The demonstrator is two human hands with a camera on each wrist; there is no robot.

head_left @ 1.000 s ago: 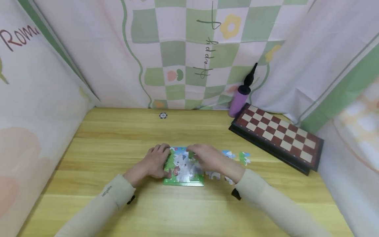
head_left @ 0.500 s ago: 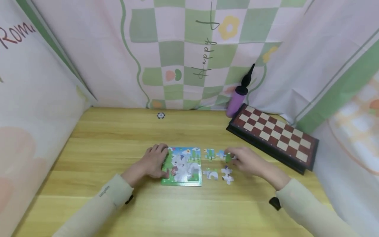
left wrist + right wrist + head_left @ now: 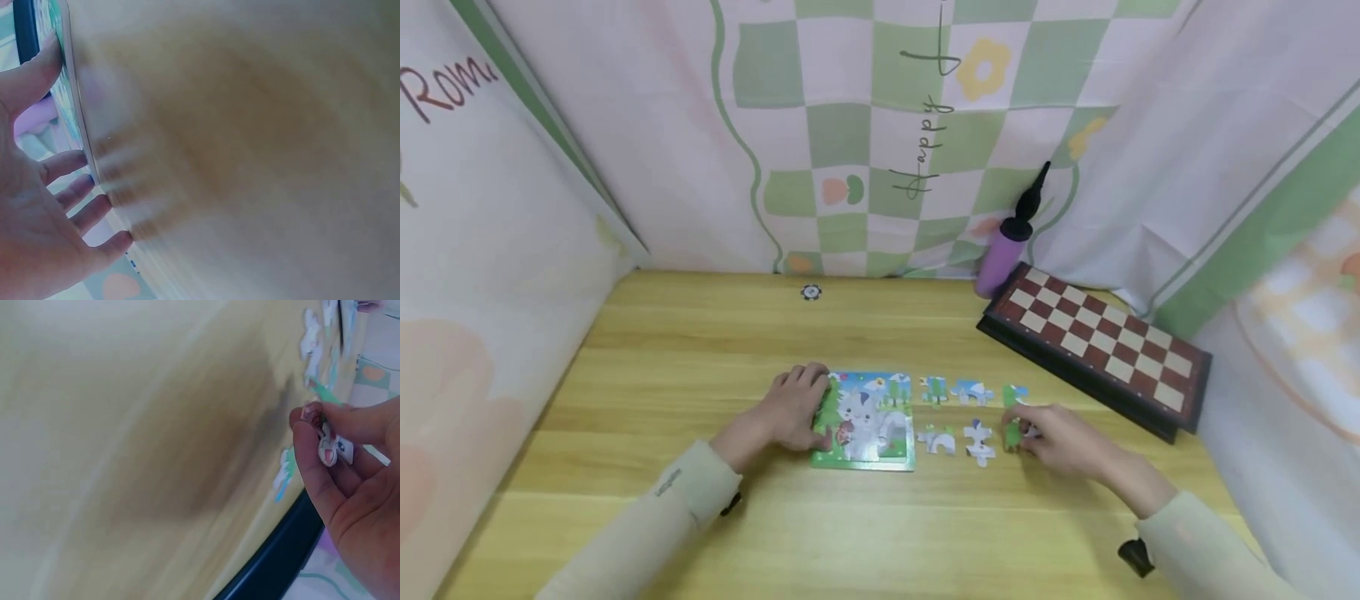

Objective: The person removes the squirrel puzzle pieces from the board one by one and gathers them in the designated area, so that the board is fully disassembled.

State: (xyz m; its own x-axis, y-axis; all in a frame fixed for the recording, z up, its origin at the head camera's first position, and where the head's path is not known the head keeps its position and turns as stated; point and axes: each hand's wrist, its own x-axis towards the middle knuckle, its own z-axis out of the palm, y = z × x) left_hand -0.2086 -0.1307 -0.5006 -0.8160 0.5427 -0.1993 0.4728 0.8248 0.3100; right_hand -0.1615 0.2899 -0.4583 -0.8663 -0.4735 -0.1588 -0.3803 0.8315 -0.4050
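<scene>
At the puzzle [image 3: 863,442], the left hand [image 3: 793,408] spreads along its edge; apart, the right hand [image 3: 1063,437] pinches a piece [image 3: 1012,437].

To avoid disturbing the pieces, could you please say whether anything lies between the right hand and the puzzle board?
Yes: between the right hand, pinching a green piece, and the puzzle board lie one whitish piece and another.

- I record the left forearm [image 3: 640,518] and right forearm [image 3: 1210,543] both sleeved, angled forward and inward.
- My left hand [image 3: 790,407]: back upward, fingers spaced, thumb set well apart from them.
- My right hand [image 3: 1066,438]: fingers curled, thumb and forefinger pinching.
- I note both hands well apart.
</scene>
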